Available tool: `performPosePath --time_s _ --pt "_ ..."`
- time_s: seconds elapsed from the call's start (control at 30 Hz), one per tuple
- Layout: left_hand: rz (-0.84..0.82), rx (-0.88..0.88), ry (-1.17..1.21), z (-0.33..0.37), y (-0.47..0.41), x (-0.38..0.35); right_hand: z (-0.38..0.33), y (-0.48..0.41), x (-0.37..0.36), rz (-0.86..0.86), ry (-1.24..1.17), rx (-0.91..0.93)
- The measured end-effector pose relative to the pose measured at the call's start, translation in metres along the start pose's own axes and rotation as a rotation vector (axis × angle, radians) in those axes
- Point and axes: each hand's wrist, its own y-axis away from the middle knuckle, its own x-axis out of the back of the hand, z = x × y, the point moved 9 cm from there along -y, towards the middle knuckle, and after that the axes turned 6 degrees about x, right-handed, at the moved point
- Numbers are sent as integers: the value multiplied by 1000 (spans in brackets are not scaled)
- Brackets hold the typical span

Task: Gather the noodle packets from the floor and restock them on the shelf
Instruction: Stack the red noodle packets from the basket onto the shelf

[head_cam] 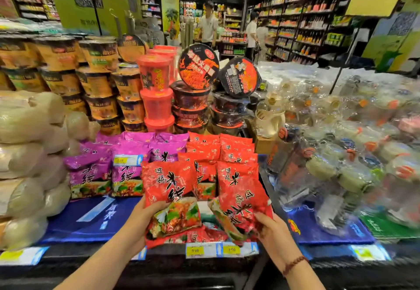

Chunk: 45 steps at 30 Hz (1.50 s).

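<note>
Shelf (pixel 91 254) is covered w/ a blue mat (pixel 75 226). Purple packets (pixel 91 173) & red packets (pixel 236 151) are stood in rows on it. Cups (pixel 100 80) are stacked behind, pale bags (pixel 22 153) piled at left, clear-wrapped packs (pixel 341 169) at right.

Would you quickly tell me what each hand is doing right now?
Left hand: gripping the upright red noodle packet.
Right hand: gripping the tilted red noodle packet.
</note>
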Motion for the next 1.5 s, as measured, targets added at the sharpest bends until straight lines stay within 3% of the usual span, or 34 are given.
performPosePath --time_s 0.23,0.5,0.7,0.83,0.97,1.07,1.13,1.2,1.23,1.33,1.4,1.5 --pt "68 30 -9 -38 -28 3 37 -32 36 55 197 -199" --pt "120 16 -11 -47 -38 2 37 -47 28 36 978 -28" --pt "137 12 -3 -53 -39 17 28 -69 24 -84 802 47" --pt "159 15 -39 -63 -38 27 57 -64 16 -362 1086 -122" --pt "162 56 14 -75 -38 34 48 -68 22 -224 1212 -131" --pt "152 69 49 -78 -41 37 14 -65 22 51 1379 80" --pt "141 66 48 -80 -40 36 -15 -50 -6 155 1493 479" --pt "149 53 43 -80 -37 37 -13 -36 -48 -22 1561 795" --pt "154 46 40 -80 -36 38 3 -35 -63 -161 1632 839" --pt "162 50 42 -79 -33 40 56 -46 -69 -426 1844 619" --pt "160 52 40 -78 -32 39 75 -51 -57 -441 1870 476" --pt "147 57 33 -79 -29 37 76 -49 -40 -406 1827 401"
